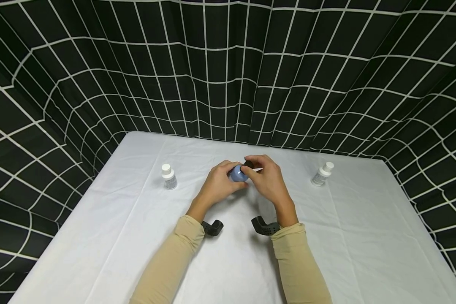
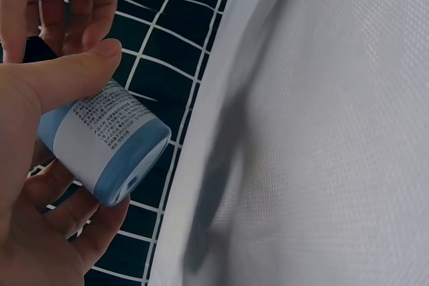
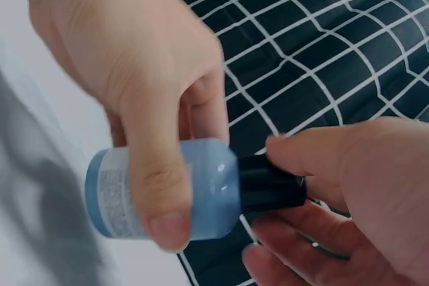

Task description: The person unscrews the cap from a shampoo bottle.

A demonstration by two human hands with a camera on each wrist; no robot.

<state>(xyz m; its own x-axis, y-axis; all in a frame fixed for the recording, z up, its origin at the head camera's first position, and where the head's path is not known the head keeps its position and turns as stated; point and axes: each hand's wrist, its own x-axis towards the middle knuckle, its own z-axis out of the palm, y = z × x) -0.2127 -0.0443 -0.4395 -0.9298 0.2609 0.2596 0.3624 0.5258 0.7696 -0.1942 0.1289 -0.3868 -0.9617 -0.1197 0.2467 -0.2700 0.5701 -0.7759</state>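
A blue bottle (image 3: 214, 185) with a printed white label and a black cap (image 3: 271, 182) is up in front of me, above the table. My left hand (image 1: 219, 181) grips its body, the thumb laid across the label. In the left wrist view the blue bottom of the bottle (image 2: 131, 149) faces toward the table side. The fingertips of my right hand (image 1: 267, 177) pinch the black cap, which sits on the bottle's neck. In the right wrist view, my right thumb (image 3: 295, 152) lies along the cap's upper side, other fingers below it.
A white bottle with a white cap (image 1: 169, 176) stands on the table to the left. Another white bottle (image 1: 322, 174) stands to the right. White cloth covers the table (image 1: 228, 261). Behind and beside it hangs a black curtain (image 1: 228, 63) with a white grid.
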